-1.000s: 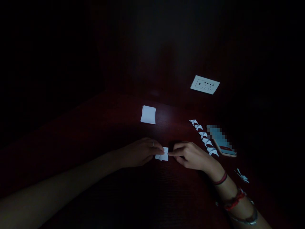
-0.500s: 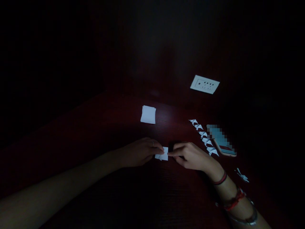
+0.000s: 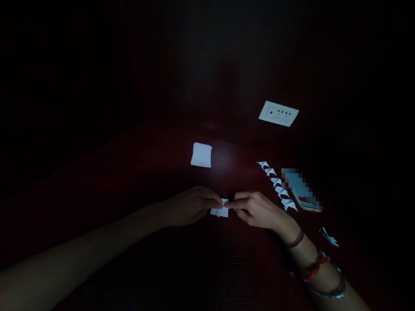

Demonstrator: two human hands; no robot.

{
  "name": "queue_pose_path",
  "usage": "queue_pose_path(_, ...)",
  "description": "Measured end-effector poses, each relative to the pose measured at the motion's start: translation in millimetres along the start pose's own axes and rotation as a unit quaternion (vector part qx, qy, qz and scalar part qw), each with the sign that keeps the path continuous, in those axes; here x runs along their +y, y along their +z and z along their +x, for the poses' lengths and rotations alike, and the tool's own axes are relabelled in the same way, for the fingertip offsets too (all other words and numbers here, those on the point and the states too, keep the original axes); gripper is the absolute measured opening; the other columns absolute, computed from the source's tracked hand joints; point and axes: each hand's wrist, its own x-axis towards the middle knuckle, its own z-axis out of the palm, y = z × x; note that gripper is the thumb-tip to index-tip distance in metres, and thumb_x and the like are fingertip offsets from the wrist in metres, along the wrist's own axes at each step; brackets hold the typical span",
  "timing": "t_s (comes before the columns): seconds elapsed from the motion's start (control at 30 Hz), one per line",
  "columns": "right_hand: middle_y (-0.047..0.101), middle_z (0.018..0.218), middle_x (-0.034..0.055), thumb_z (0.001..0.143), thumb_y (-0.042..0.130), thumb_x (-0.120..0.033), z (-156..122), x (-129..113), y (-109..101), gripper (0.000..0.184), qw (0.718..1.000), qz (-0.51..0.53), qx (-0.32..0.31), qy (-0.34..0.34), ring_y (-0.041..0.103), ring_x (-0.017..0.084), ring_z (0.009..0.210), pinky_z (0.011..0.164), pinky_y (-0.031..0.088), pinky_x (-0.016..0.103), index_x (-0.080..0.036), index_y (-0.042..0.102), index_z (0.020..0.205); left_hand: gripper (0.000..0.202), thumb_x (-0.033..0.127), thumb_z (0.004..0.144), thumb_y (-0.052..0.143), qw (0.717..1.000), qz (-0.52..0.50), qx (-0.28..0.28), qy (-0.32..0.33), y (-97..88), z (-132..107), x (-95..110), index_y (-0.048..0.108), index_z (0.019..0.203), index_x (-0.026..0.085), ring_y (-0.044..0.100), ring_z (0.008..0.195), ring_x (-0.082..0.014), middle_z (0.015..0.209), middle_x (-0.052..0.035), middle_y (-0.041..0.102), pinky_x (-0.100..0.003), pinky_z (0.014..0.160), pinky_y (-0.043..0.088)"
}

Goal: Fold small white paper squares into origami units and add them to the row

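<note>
- A dark reddish-brown wooden table [image 3: 136, 172] carries everything, dimly lit
- A white stack of paper squares [image 3: 201, 155] lies near the middle
- A row of small folded paper triangles [image 3: 277, 185] runs diagonally at right, just beside a phone [image 3: 301, 190]
- One folded piece [image 3: 330, 237] lies apart, nearer the right edge

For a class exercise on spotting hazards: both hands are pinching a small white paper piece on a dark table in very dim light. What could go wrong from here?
1. The light is very dim, so the left hand and right hand may crease the small paper piece unevenly.
2. The row of folded pieces lies close beside the right hand; a wrist sweep could scatter it.
3. The phone rests right beside that row and could be knocked.
</note>
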Motion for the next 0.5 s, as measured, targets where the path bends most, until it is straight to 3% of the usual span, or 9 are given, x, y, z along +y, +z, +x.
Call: queue_pose_path(0.5, 0.053, 0.084, 0.0009, 0.081, 0.041, -0.013, 0.2, 1.3, -0.6, 0.041, 1.0, -0.022, -0.009, -0.008, 0.048, 0.011, 0.069, 0.062, 0.035, 0.023, -0.029, 0.05, 0.118, 0.042, 0.002, 0.078, 0.044, 0.999, -0.028, 0.017, -0.004, -3.3, 1.1, 3.0, 0.05, 0.114, 0.023, 0.049, 0.102, -0.0154, 0.11, -0.0025, 0.056, -0.033, 0.089, 0.039)
